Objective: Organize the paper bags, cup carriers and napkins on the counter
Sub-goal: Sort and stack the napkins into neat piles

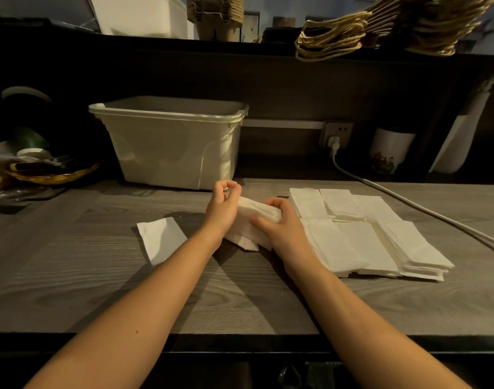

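Observation:
A small stack of white napkins [250,220] is held just above the grey wood counter [99,276] between both hands. My left hand [222,206] curls round its left end, and my right hand [279,228] grips its right side with thumb on top. One single napkin [161,238] lies flat to the left. Several overlapping napkin piles [380,240] are spread on the counter to the right. Paper bags with twine handles [380,26] lie on the raised shelf at the back right. A stack of brown cup carriers [215,15] stands on that shelf at centre.
A pale plastic bin [172,141] stands open behind my hands. A white power cable [422,209] runs from a wall socket [335,134] across the right of the counter. A gold basket [52,171] with clutter sits far left, a white cup [390,150] back right.

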`<action>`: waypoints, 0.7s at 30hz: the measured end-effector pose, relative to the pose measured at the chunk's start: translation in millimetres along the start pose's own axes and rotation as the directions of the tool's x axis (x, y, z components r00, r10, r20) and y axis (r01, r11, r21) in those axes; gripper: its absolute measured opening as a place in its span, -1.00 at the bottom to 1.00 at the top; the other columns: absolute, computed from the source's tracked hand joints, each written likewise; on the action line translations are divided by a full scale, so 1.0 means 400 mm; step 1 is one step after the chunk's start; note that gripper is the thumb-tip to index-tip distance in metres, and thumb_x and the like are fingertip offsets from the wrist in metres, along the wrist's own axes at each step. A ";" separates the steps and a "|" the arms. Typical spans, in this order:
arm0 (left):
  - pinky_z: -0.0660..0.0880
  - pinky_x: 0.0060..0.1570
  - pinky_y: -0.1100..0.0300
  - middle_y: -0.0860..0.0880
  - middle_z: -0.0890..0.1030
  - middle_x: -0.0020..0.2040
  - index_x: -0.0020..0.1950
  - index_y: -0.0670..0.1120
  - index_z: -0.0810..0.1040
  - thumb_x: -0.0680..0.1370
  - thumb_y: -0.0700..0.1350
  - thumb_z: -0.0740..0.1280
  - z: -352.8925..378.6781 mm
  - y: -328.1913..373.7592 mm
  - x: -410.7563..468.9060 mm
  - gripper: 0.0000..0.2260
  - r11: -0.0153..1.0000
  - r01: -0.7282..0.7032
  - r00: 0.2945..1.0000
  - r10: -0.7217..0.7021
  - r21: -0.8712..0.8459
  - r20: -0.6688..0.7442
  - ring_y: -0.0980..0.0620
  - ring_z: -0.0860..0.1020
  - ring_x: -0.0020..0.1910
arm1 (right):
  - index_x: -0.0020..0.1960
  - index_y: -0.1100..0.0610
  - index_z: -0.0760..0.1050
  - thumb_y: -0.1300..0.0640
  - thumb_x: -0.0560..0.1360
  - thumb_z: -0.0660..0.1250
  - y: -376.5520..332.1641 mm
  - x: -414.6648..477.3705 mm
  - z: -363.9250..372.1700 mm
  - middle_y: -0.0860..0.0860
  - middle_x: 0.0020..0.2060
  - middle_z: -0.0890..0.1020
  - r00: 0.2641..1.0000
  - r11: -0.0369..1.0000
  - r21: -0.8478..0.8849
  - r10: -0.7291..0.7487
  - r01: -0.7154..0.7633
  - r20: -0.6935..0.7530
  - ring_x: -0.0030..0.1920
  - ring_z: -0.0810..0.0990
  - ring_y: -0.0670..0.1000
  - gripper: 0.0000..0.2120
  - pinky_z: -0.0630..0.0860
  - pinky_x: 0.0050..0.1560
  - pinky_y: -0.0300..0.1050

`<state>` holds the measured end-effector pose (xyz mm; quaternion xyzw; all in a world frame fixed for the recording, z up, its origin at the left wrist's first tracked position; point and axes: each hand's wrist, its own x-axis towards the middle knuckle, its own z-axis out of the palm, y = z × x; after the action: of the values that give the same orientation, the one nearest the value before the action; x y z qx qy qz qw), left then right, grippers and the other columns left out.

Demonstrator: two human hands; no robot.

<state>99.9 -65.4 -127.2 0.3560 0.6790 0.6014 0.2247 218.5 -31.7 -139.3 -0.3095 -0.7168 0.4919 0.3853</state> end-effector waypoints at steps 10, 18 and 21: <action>0.32 -0.19 0.26 0.04 0.41 -0.13 0.10 -0.02 0.36 0.65 0.00 0.03 0.007 -0.006 0.003 -0.83 0.998 -0.070 0.997 0.069 -0.007 -0.038 0.08 0.39 -0.12 | 0.06 0.07 0.40 0.19 0.49 0.33 0.012 0.005 0.002 -0.09 -0.18 0.53 0.999 0.995 -0.094 -0.031 0.032 0.017 -0.17 0.51 -0.12 -0.82 0.46 -0.15 -0.20; 0.31 -0.22 0.32 0.08 0.40 -0.18 0.05 -0.06 0.38 0.66 -0.09 0.03 0.014 -0.010 0.001 -0.84 0.990 -0.144 0.985 0.144 0.008 -0.099 0.17 0.38 -0.21 | 0.24 0.02 0.47 0.17 0.53 0.29 0.013 0.006 0.002 -0.19 -0.07 0.52 0.996 0.981 -0.182 -0.061 0.073 0.071 -0.06 0.47 -0.19 -0.71 0.38 -0.11 -0.40; 0.33 -0.18 0.30 0.08 0.42 -0.14 0.08 -0.04 0.40 0.65 -0.03 0.05 0.008 -0.012 0.007 -0.82 0.995 -0.094 0.991 0.092 -0.018 -0.095 0.11 0.40 -0.12 | 0.24 0.03 0.48 0.19 0.54 0.28 0.015 0.005 0.003 -0.16 -0.06 0.53 0.996 0.984 -0.166 -0.050 0.062 0.074 -0.06 0.49 -0.18 -0.71 0.38 -0.12 -0.42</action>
<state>99.5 -61.4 -132.1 0.3560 0.6647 0.6349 0.1683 216.8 -28.8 -144.8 -0.3033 -0.7772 0.4290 0.3463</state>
